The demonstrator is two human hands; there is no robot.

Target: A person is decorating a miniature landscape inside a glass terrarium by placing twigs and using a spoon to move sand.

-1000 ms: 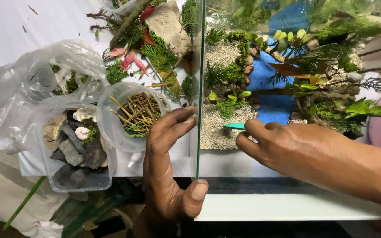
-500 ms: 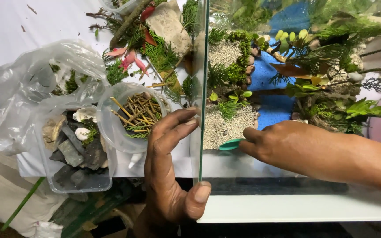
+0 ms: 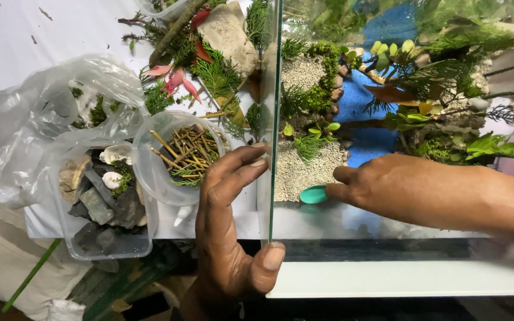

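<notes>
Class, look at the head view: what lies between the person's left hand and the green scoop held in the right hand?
In the head view, the upright glass pane stands between the left hand and the green scoop, with pale gravel behind it.

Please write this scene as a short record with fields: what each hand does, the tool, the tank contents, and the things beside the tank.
left hand: grips the glass tank wall edge, thumb inside, fingers outside
right hand: inside tank, holds small green scoop
scoop position: on pale sand near front glass
tank contents: sand, blue strip, green plants
beside tank: round tub of twigs, square tub of stones, plastic bag
</notes>
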